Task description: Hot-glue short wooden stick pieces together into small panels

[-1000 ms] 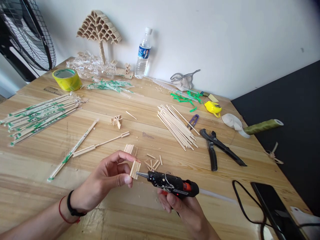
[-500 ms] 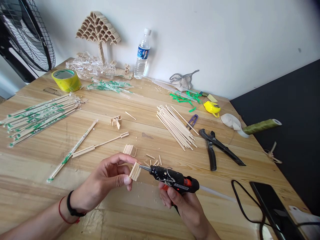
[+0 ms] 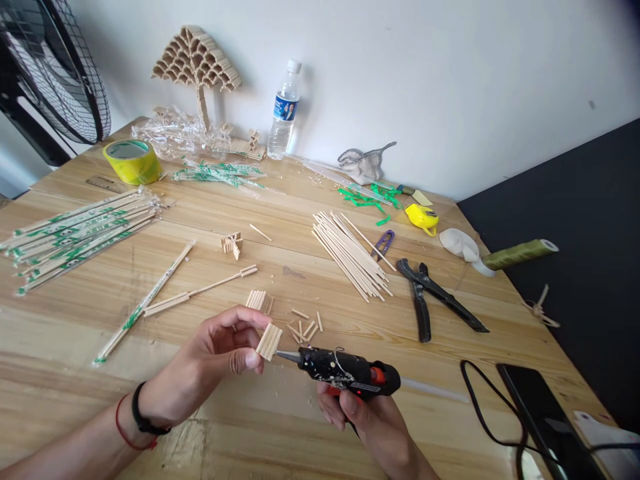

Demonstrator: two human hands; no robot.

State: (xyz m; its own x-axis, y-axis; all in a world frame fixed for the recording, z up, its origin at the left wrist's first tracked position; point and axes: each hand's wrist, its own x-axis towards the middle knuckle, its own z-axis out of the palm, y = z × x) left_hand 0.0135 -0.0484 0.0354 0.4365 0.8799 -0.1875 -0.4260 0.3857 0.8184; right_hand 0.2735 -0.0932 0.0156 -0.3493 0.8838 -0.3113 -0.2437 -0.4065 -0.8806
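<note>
In the head view, the left hand is at the lower centre-left of the frame, its thumb and fingers pinching a small panel of short sticks by its left side. The panel is held up off the wooden table, tilted, near the centre of the frame. The right hand, at the lower centre, is wrapped around the handle of a black glue gun, which points left with its nozzle at the panel's lower right edge.

Half a second ago the nozzle was at the panel's upper right corner; now it is lower, and the gun's body has dropped slightly with it. More of the loose short sticks just above the gun show than in that frame. The left hand keeps the same pinch.

Behind the left fingers lies another group of short sticks. The pile of long sticks right of centre, the black cutters further right, the water bottle at the upper centre and the stick-built tree at the upper left keep their places on the table.
</note>
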